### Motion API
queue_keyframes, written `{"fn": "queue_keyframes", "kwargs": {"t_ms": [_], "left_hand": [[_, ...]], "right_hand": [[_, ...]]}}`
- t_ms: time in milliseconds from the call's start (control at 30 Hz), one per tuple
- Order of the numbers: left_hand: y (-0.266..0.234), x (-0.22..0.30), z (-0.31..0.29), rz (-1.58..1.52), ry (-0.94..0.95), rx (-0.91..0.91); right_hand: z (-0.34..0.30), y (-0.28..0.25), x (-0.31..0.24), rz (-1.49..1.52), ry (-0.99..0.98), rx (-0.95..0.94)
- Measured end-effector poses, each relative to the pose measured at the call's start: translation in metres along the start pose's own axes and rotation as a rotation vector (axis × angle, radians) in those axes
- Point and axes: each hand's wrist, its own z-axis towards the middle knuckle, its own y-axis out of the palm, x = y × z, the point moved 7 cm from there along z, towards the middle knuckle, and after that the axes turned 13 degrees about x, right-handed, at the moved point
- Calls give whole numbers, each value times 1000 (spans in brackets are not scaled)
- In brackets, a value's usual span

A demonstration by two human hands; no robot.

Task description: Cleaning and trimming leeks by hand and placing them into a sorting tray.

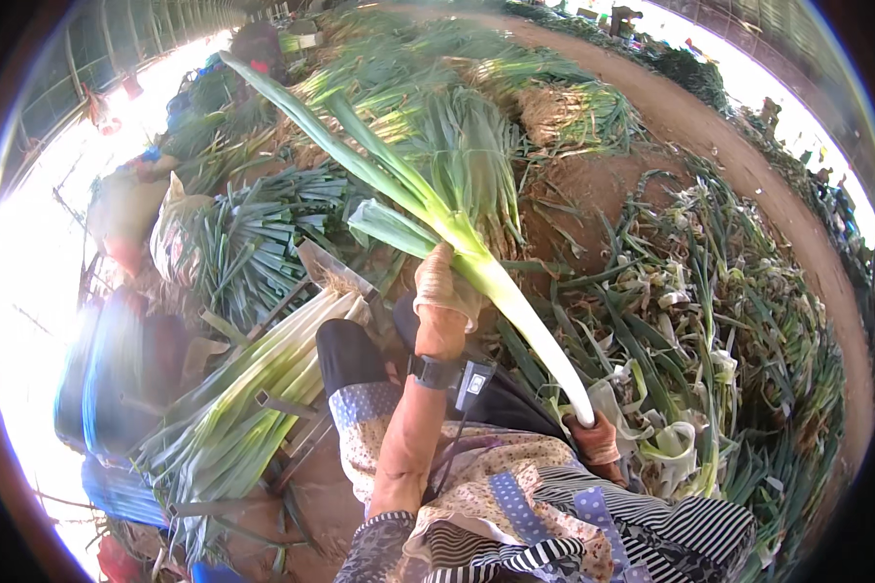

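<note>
A long Welsh onion [520, 309] with a thick white stalk and green leaves lies slantwise in front of me, its leaves toward the upper left. My left hand [437, 284], in a pale glove, is closed around it where white turns to green. At the lower right, my gloved right hand [596, 442] grips the white root end, and its fingers are partly hidden. To the left of my knees, a bundle of trimmed Welsh onions [248, 398] rests on a metal frame [292, 404], white ends toward me.
Stripped leaves and peelings [690, 301] are heaped on my right. Ahead lie piles of untrimmed Welsh onions [467, 146], and another stack [253, 243] stands at the left. Blue strapping [122, 491] is at the lower left. A dirt path [749, 185] curves along the right.
</note>
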Motion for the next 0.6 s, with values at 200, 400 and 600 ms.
{"fn": "queue_keyframes", "kwargs": {"t_ms": [200, 400, 600], "left_hand": [[-34, -41, 9, 168, -234, 38], [-85, -124, 3, 730, 689, -479], [-36, -54, 6, 423, 353, 95]], "right_hand": [[2, -5, -4, -2, 33, 30], [15, -5, -78, 115, 53, -3], [-8, -46, -63, 133, 85, 126]]}}
